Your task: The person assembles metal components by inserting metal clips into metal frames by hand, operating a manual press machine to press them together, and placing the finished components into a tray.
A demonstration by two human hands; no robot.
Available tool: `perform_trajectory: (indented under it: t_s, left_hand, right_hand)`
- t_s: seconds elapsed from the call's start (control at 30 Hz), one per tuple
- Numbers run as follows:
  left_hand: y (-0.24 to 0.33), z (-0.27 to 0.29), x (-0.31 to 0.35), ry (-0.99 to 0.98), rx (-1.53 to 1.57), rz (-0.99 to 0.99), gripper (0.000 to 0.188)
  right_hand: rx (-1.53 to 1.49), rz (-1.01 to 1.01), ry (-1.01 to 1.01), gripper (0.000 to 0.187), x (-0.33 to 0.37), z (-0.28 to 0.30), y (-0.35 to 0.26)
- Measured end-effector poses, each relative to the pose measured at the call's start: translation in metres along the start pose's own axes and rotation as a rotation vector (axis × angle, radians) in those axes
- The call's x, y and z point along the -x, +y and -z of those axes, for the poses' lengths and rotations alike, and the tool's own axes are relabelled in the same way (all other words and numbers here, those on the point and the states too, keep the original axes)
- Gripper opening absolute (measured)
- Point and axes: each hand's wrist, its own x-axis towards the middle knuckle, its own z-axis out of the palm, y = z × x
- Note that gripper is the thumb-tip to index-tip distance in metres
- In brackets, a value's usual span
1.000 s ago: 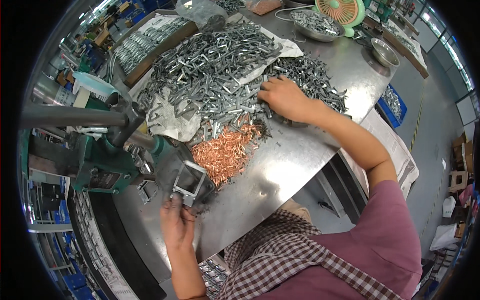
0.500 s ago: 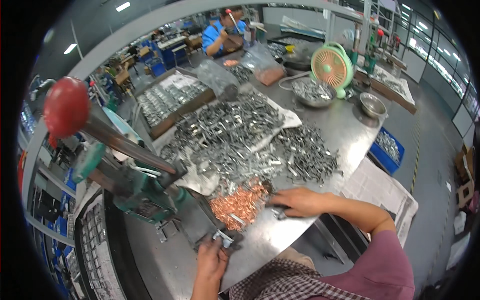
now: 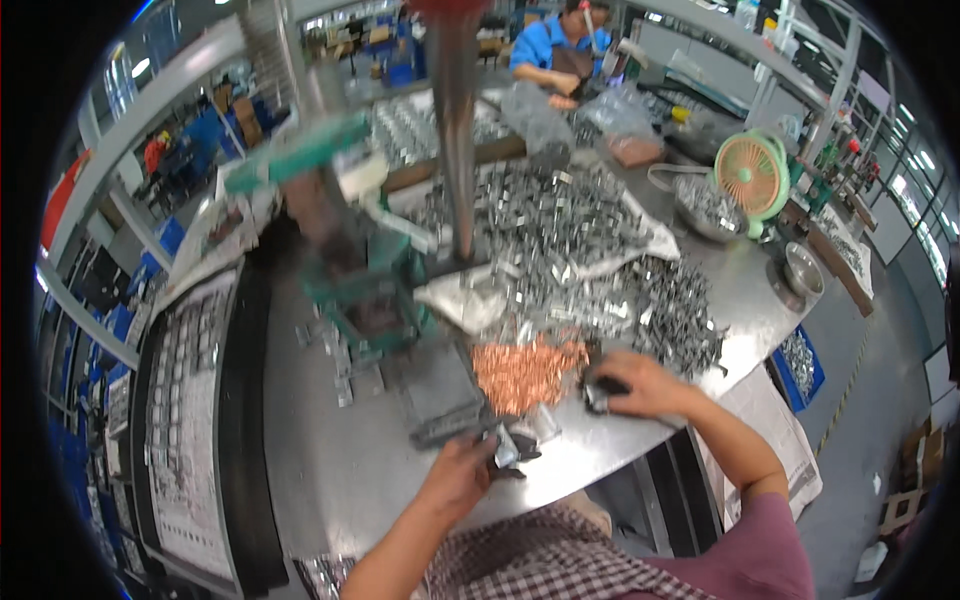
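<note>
My left hand (image 3: 462, 474) is closed around a small bent silver metal piece (image 3: 507, 449), just in front of the flat grey base of the green hand press (image 3: 370, 310). Dark coverings show on its fingertips. My right hand (image 3: 645, 384), also dark at the fingertips, curls down on the table at the right end of a pile of small copper pieces (image 3: 525, 374). Something silver shows under its fingers, too blurred to name. A further small silver piece (image 3: 544, 424) lies between the hands. The press lever (image 3: 457, 150) stands nearly upright.
Heaps of grey metal parts (image 3: 560, 215) cover the table behind the copper pile. A green fan (image 3: 752, 178) stands beside metal bowls (image 3: 803, 270) at the right. A black-edged tray (image 3: 190, 400) holds rows of parts at the left. Across the table sits a person in blue (image 3: 550, 50).
The view has swung left, so the scene sits farther right. My left hand has lifted the metal piece off the press's front edge. My right hand's fingers have curled in beside the copper pile.
</note>
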Motion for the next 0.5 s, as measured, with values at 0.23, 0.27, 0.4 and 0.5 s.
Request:
perform_trajectory:
  t_s: [0.23, 0.27, 0.4, 0.5]
  left_hand:
    - [-0.003, 0.006, 0.008, -0.099, 0.153, 0.001, 0.031]
    - [-0.002, 0.008, 0.006, -0.121, 0.182, -0.022, 0.031]
    - [-0.004, 0.001, 0.011, -0.099, 0.210, -0.026, 0.034]
    - [-0.006, 0.003, 0.009, -0.130, 0.177, -0.034, 0.034]
  right_hand:
    - [-0.007, 0.312, 0.101, 0.038, -0.039, 0.003, -0.088]
    - [-0.013, 0.310, 0.100, 0.038, -0.043, -0.002, -0.088]
    - [0.005, 0.420, 0.079, 0.039, -0.048, -0.014, -0.091]
    - [0.002, 0.451, 0.086, 0.039, -0.047, -0.016, -0.094]
